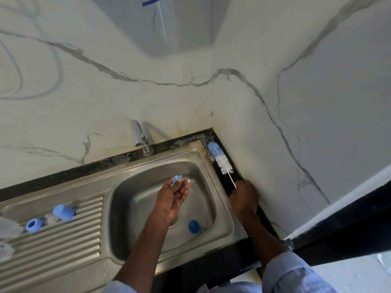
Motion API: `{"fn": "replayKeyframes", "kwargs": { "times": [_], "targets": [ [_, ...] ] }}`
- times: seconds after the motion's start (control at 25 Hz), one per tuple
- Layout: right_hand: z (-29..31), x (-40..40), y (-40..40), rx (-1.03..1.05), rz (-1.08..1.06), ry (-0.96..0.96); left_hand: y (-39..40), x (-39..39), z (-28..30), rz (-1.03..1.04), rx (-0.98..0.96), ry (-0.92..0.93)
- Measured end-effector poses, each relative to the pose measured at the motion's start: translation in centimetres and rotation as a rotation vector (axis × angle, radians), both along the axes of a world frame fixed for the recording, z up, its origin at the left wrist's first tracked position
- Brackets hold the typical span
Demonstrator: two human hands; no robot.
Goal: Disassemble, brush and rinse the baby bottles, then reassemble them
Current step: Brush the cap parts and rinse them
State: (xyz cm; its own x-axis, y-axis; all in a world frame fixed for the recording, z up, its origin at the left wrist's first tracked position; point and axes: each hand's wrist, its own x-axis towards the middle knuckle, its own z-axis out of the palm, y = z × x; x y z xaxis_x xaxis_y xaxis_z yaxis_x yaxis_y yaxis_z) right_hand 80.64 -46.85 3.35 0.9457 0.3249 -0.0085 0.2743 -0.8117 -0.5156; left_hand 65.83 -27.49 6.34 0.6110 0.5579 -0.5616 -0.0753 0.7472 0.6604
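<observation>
Disassembled, brushing pending: left hand (173, 197) pinching small blue part (176, 179) over sink (224, 187), right hand (243, 196) gripping bottle brush (221, 160) handle on far-right bench (239, 176), bottle pieces (63, 212) on left drainboard (63, 246), unrinsed.

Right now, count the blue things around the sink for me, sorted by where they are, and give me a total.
In the sink basin: 1, a round blue cap.
On the drainboard: 2, a blue ring and a blue cup-shaped cover.
In the left hand: 1, a small blue piece.
On the dark counter: 1, the bottle brush with a blue tip, its wire handle at the right hand.
Total: 5
</observation>
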Motion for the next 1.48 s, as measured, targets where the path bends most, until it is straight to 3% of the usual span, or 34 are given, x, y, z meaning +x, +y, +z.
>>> {"fn": "replayKeyframes", "kwargs": {
  "times": [0.12,0.28,0.48,0.68,0.84,1.16,1.32,1.48],
  "targets": [
    [0.4,-1.0,0.8,0.321,0.041,0.068,1.9,-1.7,0.4,0.137,-0.064,0.042],
    [0.3,-3.5,1.9,0.490,0.295,0.104,6.7,-4.6,1.7,0.271,-0.104,0.041],
    [0.7,-6.3,3.9,0.420,0.483,0.050,11.4,-7.5,2.8,0.309,-0.103,0.042],
    [3.0,-7.9,6.7,0.357,0.490,-0.007,13.5,-9.7,2.2,0.187,-0.002,0.059],
    [4.0,-8.7,8.3,0.316,0.547,-0.026,15.6,-11.8,2.4,0.171,0.008,-0.118],
    [4.7,-10.3,11.0,0.346,0.591,-0.084,16.8,-12.1,2.2,0.348,-0.065,-0.353],
    [4.7,-10.4,11.2,0.347,0.584,-0.082,16.8,-11.8,2.2,0.417,-0.169,-0.416],
    [4.5,-10.3,10.7,0.306,0.565,-0.063,16.3,-11.6,2.1,0.395,-0.153,-0.375]
  ]
}}
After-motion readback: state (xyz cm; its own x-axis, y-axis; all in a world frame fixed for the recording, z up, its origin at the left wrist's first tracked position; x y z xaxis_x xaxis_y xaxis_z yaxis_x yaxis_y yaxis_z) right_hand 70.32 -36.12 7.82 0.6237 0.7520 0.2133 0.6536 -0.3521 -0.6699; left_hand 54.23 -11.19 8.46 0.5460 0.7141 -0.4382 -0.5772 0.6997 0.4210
